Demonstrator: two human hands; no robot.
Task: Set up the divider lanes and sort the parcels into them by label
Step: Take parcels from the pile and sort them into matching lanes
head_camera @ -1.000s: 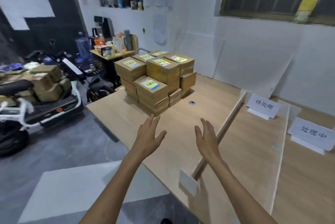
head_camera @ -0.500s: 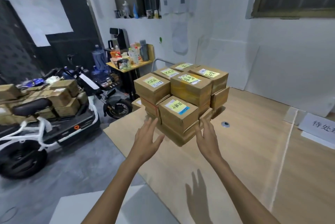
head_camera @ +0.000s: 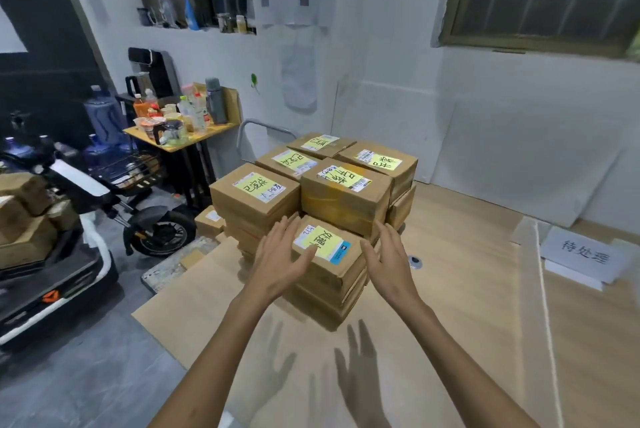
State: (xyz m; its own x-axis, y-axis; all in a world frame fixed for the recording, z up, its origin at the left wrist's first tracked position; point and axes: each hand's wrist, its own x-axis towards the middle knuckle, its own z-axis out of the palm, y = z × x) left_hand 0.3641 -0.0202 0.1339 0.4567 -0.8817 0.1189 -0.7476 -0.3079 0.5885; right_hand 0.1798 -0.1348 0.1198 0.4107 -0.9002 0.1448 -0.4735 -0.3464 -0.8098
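**Hands close in on the front parcel of a crowded stack**

Both hands are open with fingers spread, and neither has a grip yet. The left hand is at the left edge of the front parcel, its thumb over the edge of the yellow label. The right hand flanks the right side. Whether either palm touches the cardboard I cannot tell. That parcel sits lowest and nearest in the stack of parcels, in the middle of the frame on the wooden bench.

The risk I see is the neighbours. Taller boxes stand tight behind and to the upper left, so a lift that drags backwards or tilts could nudge them, and the left column stands near the bench edge. The thin boxes underneath may slide out with it.

To the right lie a small round fitting in the bench top, a pale divider strip and a sign card — the way there looks open. At the left of the frame stand a scooter and a cluttered side table, both off the bench.
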